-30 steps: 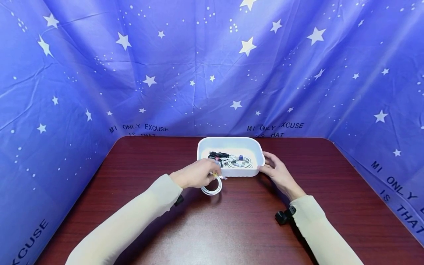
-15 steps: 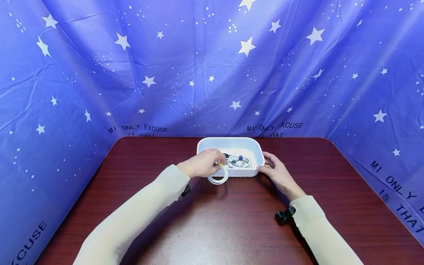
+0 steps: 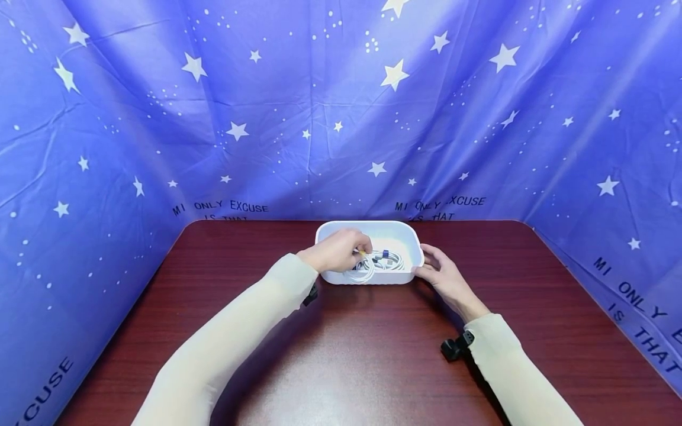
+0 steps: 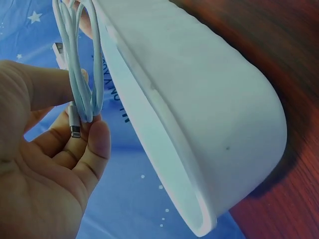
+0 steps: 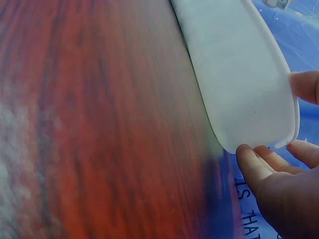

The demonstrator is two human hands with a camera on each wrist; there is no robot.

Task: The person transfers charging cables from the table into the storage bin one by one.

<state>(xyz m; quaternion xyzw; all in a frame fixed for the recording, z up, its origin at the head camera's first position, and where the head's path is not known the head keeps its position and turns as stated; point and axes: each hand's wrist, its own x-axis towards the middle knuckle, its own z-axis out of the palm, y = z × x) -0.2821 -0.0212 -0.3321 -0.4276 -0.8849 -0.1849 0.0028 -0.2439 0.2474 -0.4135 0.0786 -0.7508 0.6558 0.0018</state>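
Observation:
My left hand [image 3: 334, 251] pinches a coiled white charging cable [image 3: 364, 271] between thumb and fingers, over the front left of a white plastic bin [image 3: 385, 278]. In the left wrist view, the loops of that charging cable [image 4: 74, 50] hang beside the bin's rim, a small metal-tipped connector [image 4: 75, 130] pointing down. Inside the bin lies another coil of white cable [image 3: 395, 260] with a dark blue tie [image 3: 386, 254]; what lies behind the left hand is hidden. My right hand [image 3: 449, 284] holds the bin's right end, thumb near the front corner and fingers against the end wall.
The bin stands near the back of a dark red wood-grain table [image 3: 341, 367]. Close behind and on both sides hangs a blue star-print curtain [image 3: 298, 106]. A black wrist camera [image 3: 457, 346] sits beneath the right cuff.
My left hand has moved right and away from me, carrying the coiled charging cable from in front of the bin to over it. The right hand keeps its place on the bin.

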